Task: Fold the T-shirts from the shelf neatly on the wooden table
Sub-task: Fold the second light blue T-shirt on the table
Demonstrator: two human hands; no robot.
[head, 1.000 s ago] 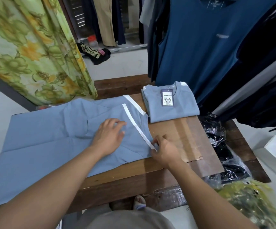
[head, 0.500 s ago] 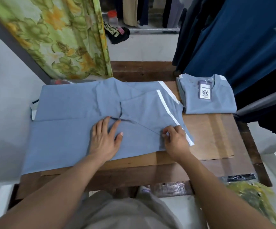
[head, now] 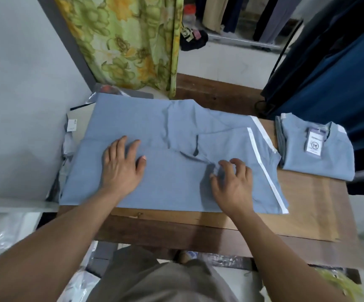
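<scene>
A person smooths a blue-grey shirt [head: 176,131] spread across the table [head: 176,234], midway through a fold. The left hand [head: 122,166] lies flat, fingers straight and slightly apart, pressing the body of the shirt. Since 0.5 s ago it has slid left, away from the central crease. The right hand [head: 233,188] has left the white trim [head: 263,168] it was handling and come inward to a pucker beside the tucked sleeve. Its fingers are bent with the tips on the cloth, and it is not clear whether they pinch the fabric or only press it. The 2 trimmed edges lie side by side down the shirt's right side, so the sleeve step appears done. The hands seem to be flattening creases before the next fold of the body. 1 folded shirt [head: 320,168], tag [head: 315,144] up, already sits at the table's far right corner, just beside the one in work. The wrinkle under the right hand looks like the last thing to clear for a neat result.
</scene>
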